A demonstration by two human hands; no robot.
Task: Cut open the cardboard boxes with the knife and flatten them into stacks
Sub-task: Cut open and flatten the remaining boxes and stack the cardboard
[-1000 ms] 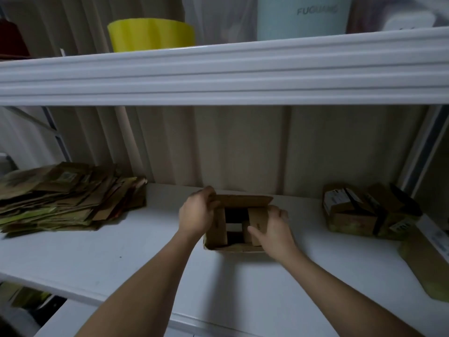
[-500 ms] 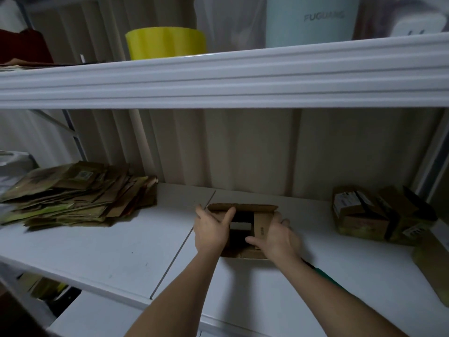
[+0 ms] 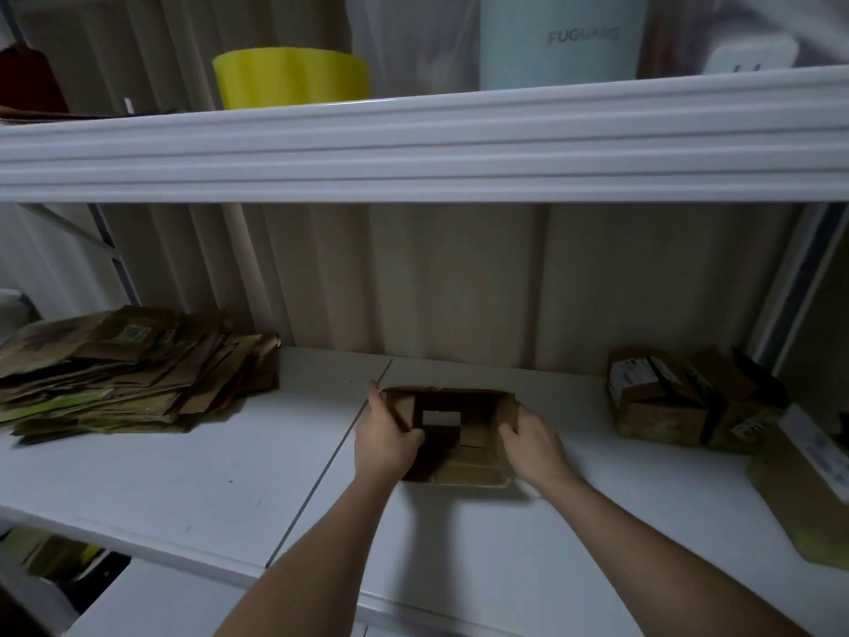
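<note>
A small brown cardboard box [image 3: 464, 466] lies on the white shelf [image 3: 183, 489], open at both ends so the shelf shows through it. My left hand [image 3: 383, 441] grips its left wall, thumb inside. My right hand [image 3: 530, 443] holds its right wall with curled fingers. A stack of flattened cardboard [image 3: 124, 365] lies at the far left of the shelf. Several uncut boxes [image 3: 666, 397] stand at the right. No knife is in view.
A white upper shelf [image 3: 413, 144] runs across above, carrying a yellow tub [image 3: 294, 78] and a pale blue container [image 3: 560, 39]. Another cardboard box [image 3: 813, 489] lies at the right edge. A corrugated wall closes the back.
Both hands have spread the box's walls apart, widening the opening. My left thumb now hooks inside the left wall. The view has shifted slightly.
</note>
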